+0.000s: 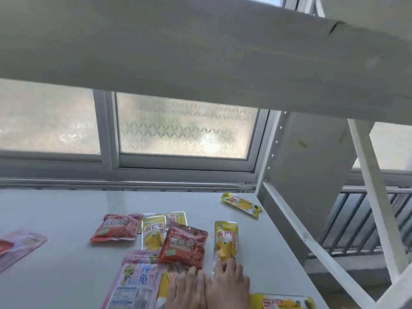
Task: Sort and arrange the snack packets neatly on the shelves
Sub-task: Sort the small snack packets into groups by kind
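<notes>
Snack packets lie scattered on a white shelf board (pixel 55 219). My left hand (pixel 187 288) lies flat, fingertips touching the lower edge of a red cherry packet (pixel 184 245). My right hand (pixel 229 284) rests beside it, fingertips on the bottom end of a yellow mango packet (pixel 225 239). A second red packet (pixel 117 227) lies to the left, partly over yellow packets (pixel 153 233). A pink packet (pixel 133 279) is in front, left of my hands. Another yellow packet (pixel 242 204) sits near the shelf's back right corner. Neither hand grips anything.
A pink packet (pixel 19 246) pokes in at the left edge, and a yellow one (pixel 283 302) lies at the bottom right. The shelf above (pixel 200 52) overhangs close. White frame posts and braces (pixel 376 197) bound the right side. A frosted window (pixel 185 128) is behind.
</notes>
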